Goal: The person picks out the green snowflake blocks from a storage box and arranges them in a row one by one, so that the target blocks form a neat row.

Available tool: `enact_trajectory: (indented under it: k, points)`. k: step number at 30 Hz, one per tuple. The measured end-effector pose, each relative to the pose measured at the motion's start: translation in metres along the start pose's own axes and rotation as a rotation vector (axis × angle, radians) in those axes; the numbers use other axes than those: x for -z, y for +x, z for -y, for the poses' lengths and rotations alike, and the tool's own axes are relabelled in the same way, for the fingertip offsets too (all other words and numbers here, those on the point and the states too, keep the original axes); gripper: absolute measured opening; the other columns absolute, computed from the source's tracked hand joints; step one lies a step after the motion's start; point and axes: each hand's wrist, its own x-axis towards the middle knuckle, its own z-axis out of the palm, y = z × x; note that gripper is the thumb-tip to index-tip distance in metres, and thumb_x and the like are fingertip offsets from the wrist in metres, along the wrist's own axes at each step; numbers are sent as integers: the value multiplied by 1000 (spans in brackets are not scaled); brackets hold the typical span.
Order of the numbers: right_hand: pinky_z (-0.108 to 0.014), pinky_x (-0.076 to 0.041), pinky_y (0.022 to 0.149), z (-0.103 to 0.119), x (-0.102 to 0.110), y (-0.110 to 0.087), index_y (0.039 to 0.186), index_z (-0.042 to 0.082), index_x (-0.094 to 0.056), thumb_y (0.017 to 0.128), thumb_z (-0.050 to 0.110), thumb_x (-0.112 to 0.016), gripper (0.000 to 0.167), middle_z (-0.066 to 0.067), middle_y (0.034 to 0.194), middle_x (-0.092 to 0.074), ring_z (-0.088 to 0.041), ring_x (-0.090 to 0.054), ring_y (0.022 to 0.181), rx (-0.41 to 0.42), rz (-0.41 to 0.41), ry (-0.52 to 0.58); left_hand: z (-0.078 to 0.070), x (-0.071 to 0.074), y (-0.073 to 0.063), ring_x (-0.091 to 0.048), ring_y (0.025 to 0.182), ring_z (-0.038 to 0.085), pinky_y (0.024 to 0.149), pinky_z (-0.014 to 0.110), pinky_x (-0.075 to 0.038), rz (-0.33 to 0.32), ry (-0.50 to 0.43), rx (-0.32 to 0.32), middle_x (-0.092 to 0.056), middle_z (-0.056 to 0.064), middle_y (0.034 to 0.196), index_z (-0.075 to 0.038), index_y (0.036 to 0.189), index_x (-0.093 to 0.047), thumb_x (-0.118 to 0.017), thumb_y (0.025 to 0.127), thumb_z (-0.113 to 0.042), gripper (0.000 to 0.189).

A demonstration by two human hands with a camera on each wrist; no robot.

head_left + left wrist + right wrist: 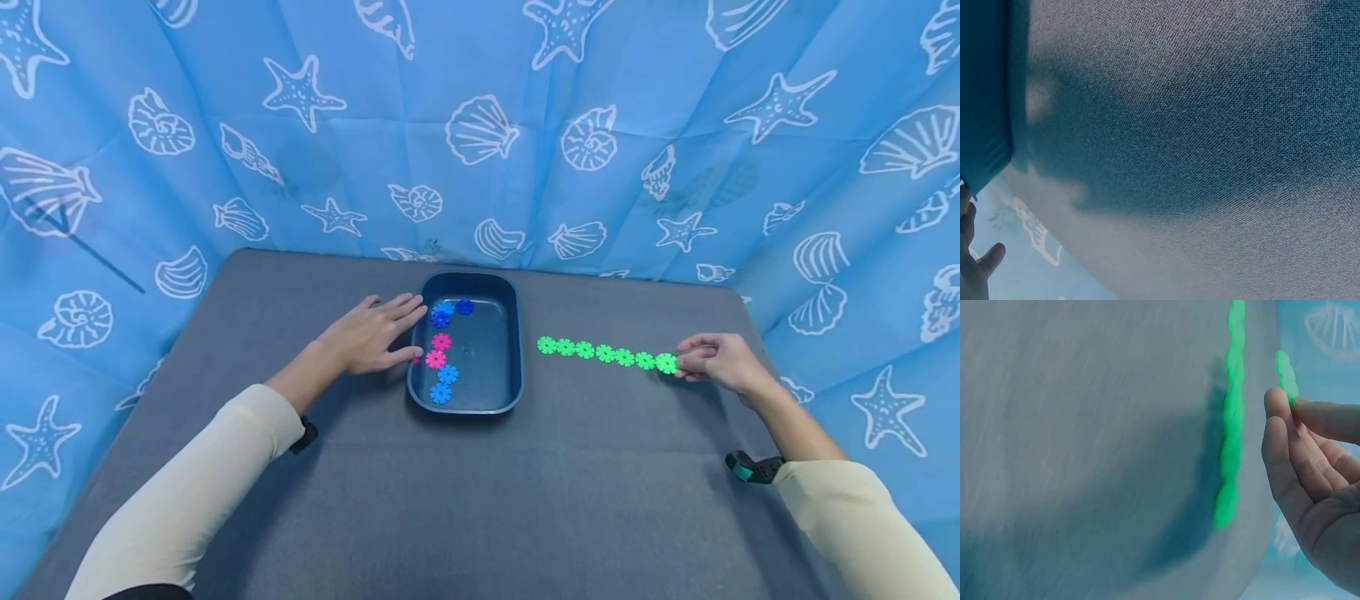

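My right hand [712, 362] pinches a bright green snowflake disc [1284, 370] between thumb and fingertips. The right wrist view shows this disc raised and apart from the row of green snowflake discs [1234, 419] on the table. In the head view the row [604, 353] runs from beside the tray toward the right hand, and the held disc overlaps its right end. My left hand [375, 333] has its fingers extended at the left rim of the dark blue tray [487, 408]. Only part of that hand [975, 262] shows in the left wrist view.
Inside the tray, along its left side, lie light blue snowflake discs [444, 383], pink discs [436, 359] and dark blue discs [465, 307]. Grey cloth covers the table [480, 500]. A blue curtain [510, 200] with shells and starfish hangs behind and beside it.
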Motion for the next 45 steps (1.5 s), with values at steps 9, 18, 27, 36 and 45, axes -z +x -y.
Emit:
enact_trajectory:
  k: [9,18,27,36,45]
  points:
    - [-32,-60,74,-39,24,-7,129,-21,-44,98,4,-59,43,-4,83,-75,-11,-73,75,-108,-94,120,2,0,0,-21,150,30,115,63,-21,6,-7,8,-23,10,164,-10,157,-30,-48,99,-58,77]
    - [-31,-60,74,-57,38,-11,129,-21,-45,99,5,-58,42,1,81,-72,-8,-72,73,-182,-165,114,0,3,1,-21,150,30,114,63,-22,0,-2,-5,-24,12,163,-9,157,-30,-48,99,-58,78]
    - [-29,-60,72,-75,48,-17,123,-16,-49,98,3,-57,33,4,77,-72,-8,-72,72,-239,-191,195,-3,3,4,-21,150,29,115,62,-22,10,14,-5,-23,11,164,-10,158,-29,-48,99,-57,77]
    - [-30,-59,73,-76,48,-16,124,-16,-53,99,6,-58,34,5,78,-72,-8,-73,73,-271,-189,183,0,3,0,-20,151,29,115,62,-21,16,14,5,-22,10,164,-11,158,-28,-47,99,-58,78]
    - [-30,-60,70,-71,46,-15,128,-23,-49,102,8,-53,41,4,77,-72,-7,-71,70,-259,-176,146,-1,1,-1,-22,150,31,114,64,-22,8,9,-1,-25,12,163,-9,157,-31,-48,99,-58,78]
